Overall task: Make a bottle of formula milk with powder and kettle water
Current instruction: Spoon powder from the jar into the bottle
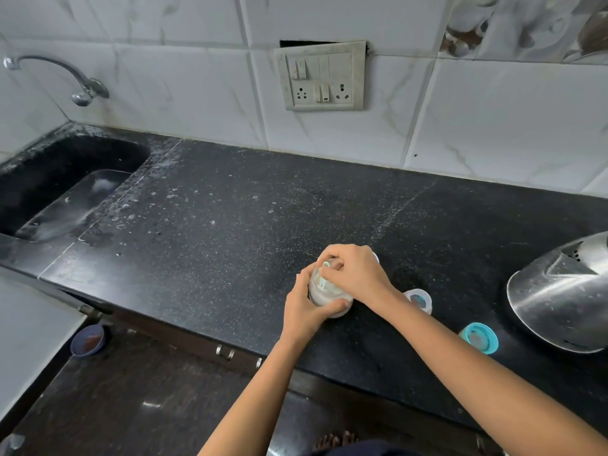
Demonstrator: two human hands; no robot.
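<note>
Scooping is under way: powder jar [329, 299] is gripped by left fingers [340, 305], scoop [325, 274] pinched by right fingers [332, 258] (kettle [559, 297] water not yet poured, apparently).

Sink [59, 179] left, kettle [559, 297] right

Clear jar [324, 296] of white powder, upright, open top. Left-hand fingers [335, 306] wrap its lower wall; right-hand fingers [332, 258] sit over the mouth, pinching a pale green scoop [325, 274] that dips inside. Teal screw ring [479, 338] lies flat, well right of the fingers. Steel kettle [559, 297] further right, partly out of view.
</note>
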